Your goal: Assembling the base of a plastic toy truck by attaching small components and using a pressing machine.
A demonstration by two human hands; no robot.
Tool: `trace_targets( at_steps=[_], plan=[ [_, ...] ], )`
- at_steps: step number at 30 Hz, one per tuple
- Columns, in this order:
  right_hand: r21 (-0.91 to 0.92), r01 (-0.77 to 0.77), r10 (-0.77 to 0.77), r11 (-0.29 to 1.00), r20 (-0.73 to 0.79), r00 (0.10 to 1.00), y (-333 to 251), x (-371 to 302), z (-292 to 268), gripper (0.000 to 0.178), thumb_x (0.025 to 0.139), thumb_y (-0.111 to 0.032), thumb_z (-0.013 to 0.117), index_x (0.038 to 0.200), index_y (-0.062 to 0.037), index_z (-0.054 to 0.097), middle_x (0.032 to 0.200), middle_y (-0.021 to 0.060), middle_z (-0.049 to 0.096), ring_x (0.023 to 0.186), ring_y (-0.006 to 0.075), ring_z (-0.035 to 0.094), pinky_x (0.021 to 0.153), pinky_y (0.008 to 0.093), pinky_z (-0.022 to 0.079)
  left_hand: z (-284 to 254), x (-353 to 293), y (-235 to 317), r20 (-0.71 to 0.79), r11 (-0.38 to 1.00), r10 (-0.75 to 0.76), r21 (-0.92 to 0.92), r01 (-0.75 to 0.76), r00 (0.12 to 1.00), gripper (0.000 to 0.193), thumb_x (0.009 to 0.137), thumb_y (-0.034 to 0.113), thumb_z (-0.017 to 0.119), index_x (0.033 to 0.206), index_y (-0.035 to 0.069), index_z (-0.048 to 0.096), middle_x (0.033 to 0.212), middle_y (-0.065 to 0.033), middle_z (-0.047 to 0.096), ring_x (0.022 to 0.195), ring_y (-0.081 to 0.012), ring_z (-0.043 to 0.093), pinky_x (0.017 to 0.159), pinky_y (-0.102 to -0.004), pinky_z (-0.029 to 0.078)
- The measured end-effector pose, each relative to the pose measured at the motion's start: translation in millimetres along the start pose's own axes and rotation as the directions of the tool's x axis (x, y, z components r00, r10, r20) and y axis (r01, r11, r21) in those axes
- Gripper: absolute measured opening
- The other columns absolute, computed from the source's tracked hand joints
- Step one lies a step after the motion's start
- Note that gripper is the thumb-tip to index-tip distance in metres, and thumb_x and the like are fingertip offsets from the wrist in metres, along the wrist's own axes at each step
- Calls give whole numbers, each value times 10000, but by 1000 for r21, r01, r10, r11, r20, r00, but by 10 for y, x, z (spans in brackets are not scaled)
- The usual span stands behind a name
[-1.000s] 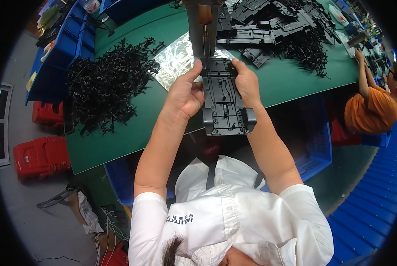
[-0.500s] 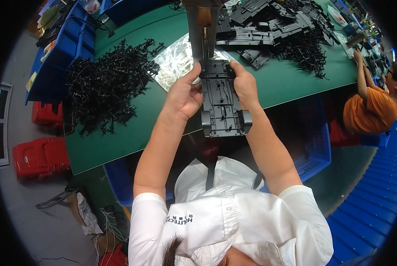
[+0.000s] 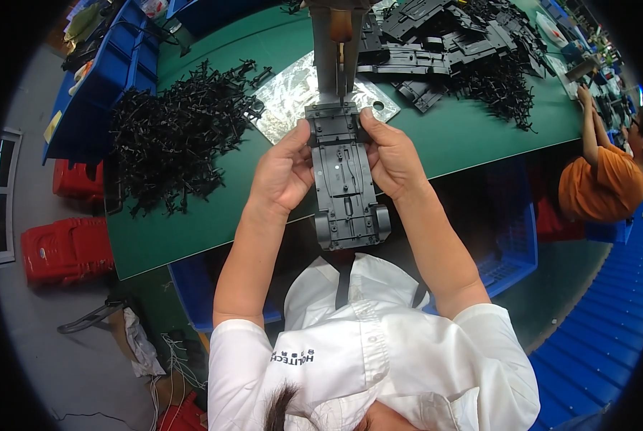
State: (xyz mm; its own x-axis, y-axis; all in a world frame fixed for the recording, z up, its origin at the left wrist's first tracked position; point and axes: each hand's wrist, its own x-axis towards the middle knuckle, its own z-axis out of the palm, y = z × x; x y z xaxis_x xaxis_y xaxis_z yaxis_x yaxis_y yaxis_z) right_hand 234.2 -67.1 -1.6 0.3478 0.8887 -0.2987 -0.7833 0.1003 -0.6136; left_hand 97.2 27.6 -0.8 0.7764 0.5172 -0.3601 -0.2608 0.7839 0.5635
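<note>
Between my two hands I hold a long black plastic chassis plate [image 3: 345, 183], its ribbed, studded face turned up. My left hand [image 3: 284, 167] grips its left edge, thumb on top near the far end. My right hand [image 3: 393, 156] grips the right edge the same way; the fingers beneath are partly hidden. The plate's far end lies just under the metal column of a bench machine [image 3: 335, 61], which has a thin vertical tool. Under the machine is a shiny silver metal plate [image 3: 284, 100] on the green table [image 3: 264, 43].
A heap of small black plastic parts [image 3: 174, 136] lies on the left of the table. More black chassis plates [image 3: 415, 59] and a smaller heap of parts [image 3: 504, 90] lie at the far right. Blue bins [image 3: 102, 90] stand at left. A person in orange [image 3: 605, 183] works at right.
Both hands have drawn the chassis plate toward me and slightly left, out from under the machine's tool. More of the silver plate shows, including a round hole in it.
</note>
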Motion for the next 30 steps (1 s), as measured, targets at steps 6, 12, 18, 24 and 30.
trace_targets(
  at_steps=[6, 12, 18, 24, 30],
  plan=[
    [-1, -12, 12, 1000, 42, 999, 59, 68, -53, 298, 910, -240, 503, 1004, 36, 567, 953, 107, 619, 844, 152, 606, 759, 272, 519, -77, 0, 15, -19, 1000, 22, 2, -22, 1000, 347, 894, 263, 526, 1116, -4, 512, 1045, -128, 585, 951, -211, 568, 834, -346, 480],
    [-15, -3, 3, 1000, 8, 1000, 64, 95, -58, 293, 905, -243, 512, 997, 30, 566, 946, 105, 620, 841, 152, 608, 755, 273, 521, -45, -11, 34, -13, 1000, 5, -7, -5, 1000, 354, 893, 267, 527, 1120, -3, 506, 1052, -128, 580, 951, -214, 567, 823, -344, 482],
    [27, -5, 3, 1000, 56, 998, 32, 86, -46, 278, 906, -237, 510, 1001, 20, 556, 941, 103, 620, 834, 153, 612, 740, 275, 529, 14, -6, 43, -57, 1000, 25, 16, -24, 998, 357, 889, 271, 534, 1119, -1, 505, 1046, -134, 578, 957, -221, 564, 824, -355, 484],
    [39, 3, -5, 999, 50, 999, 6, 86, -3, 270, 908, -230, 506, 1000, 19, 558, 938, 101, 621, 830, 152, 613, 740, 277, 530, 41, -5, 64, -52, 999, 29, 36, -27, 998, 358, 886, 274, 540, 1109, -6, 509, 1047, -144, 572, 943, -220, 570, 813, -355, 492],
    [20, 12, -13, 1000, 45, 999, 11, 101, -28, 268, 908, -229, 508, 993, 19, 562, 937, 98, 622, 831, 152, 611, 745, 276, 522, 34, -4, 66, -51, 1000, 18, 24, -17, 999, 360, 886, 271, 541, 1108, -9, 508, 1036, -145, 572, 934, -223, 573, 806, -354, 497]
  ],
)
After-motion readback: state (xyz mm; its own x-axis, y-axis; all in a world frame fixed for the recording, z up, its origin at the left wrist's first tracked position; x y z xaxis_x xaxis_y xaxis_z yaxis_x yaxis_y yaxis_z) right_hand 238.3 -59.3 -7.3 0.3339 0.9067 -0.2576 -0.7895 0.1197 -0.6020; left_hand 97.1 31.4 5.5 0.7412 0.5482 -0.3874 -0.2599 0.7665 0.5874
